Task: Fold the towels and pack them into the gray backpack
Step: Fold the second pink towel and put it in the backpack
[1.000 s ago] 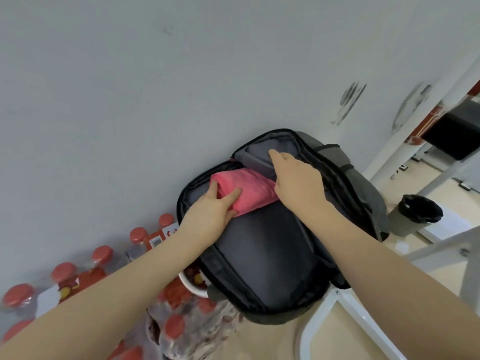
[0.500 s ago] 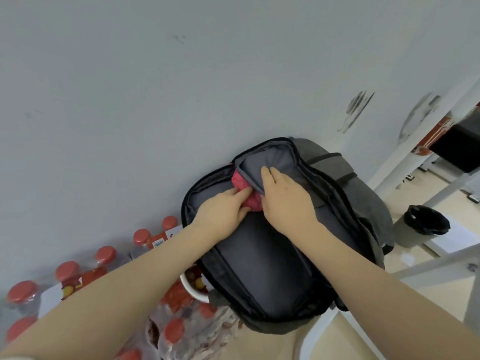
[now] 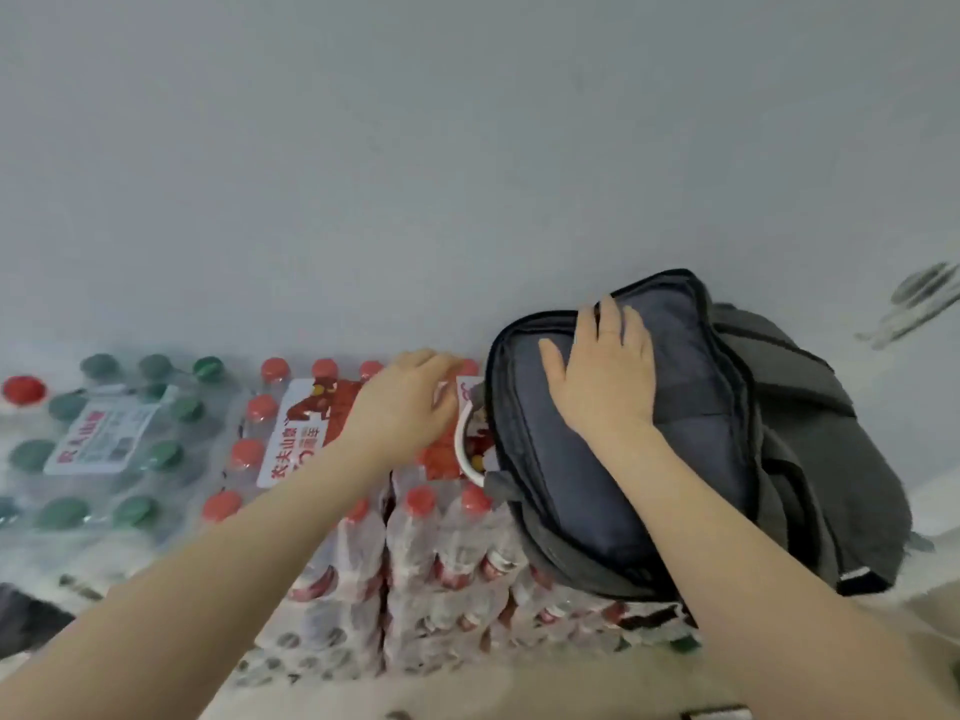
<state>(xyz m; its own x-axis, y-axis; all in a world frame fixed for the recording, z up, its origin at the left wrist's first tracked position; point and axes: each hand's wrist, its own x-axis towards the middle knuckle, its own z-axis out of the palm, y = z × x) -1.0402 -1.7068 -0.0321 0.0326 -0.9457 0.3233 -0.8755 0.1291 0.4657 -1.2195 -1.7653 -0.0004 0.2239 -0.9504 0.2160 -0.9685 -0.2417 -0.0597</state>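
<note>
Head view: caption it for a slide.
Right hand presses flat on the gray backpack; left hand hovers over shrink-wrapped bottle packs.

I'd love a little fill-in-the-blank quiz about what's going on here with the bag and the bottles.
1. The right hand lies flat on the gray ____.
2. The backpack sits on packs of ____.
3. Caps under the left hand are ____.
4. The far-left pack has ____ caps.

Missing words: backpack; bottles; red; green

One head cam, looks fwd & down, close over backpack (image 3: 691, 428) against wall (image 3: 415, 148).
</note>
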